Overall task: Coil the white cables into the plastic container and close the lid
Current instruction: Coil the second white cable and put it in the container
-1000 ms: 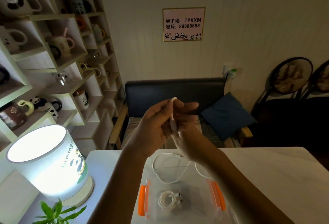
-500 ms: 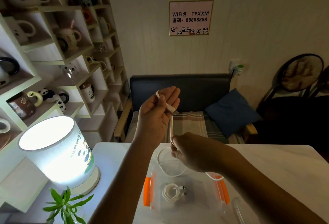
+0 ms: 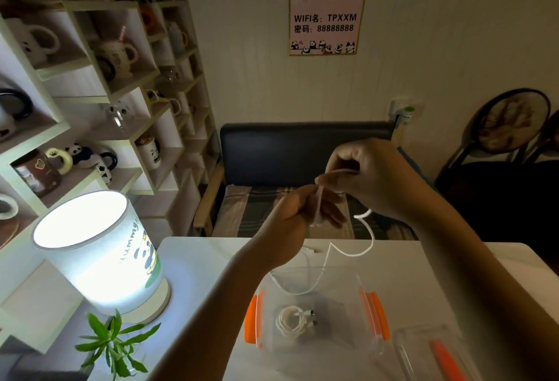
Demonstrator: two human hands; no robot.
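Observation:
A clear plastic container (image 3: 361, 282) with orange side latches stands on the white table. One coiled white cable (image 3: 292, 321) lies on its bottom. Above the container, my left hand (image 3: 298, 217) pinches a loose white cable (image 3: 367, 247) near one end. My right hand (image 3: 367, 174) grips the same cable higher up and to the right, drawing a loop across my left fingers. The rest of this cable hangs down in a curve into the container. The clear lid (image 3: 423, 350) with an orange strip lies on the table at the lower right.
A lit white lamp (image 3: 99, 247) and a small green plant (image 3: 118, 341) stand at the left of the table (image 3: 205, 259). Shelves of mugs fill the left wall. A dark bench with a blue cushion is beyond the table's far edge.
My right hand rose from below my left hand to above and right of it, carrying the cable up and over. My left hand lowered slightly and turned. The camera view tilted.

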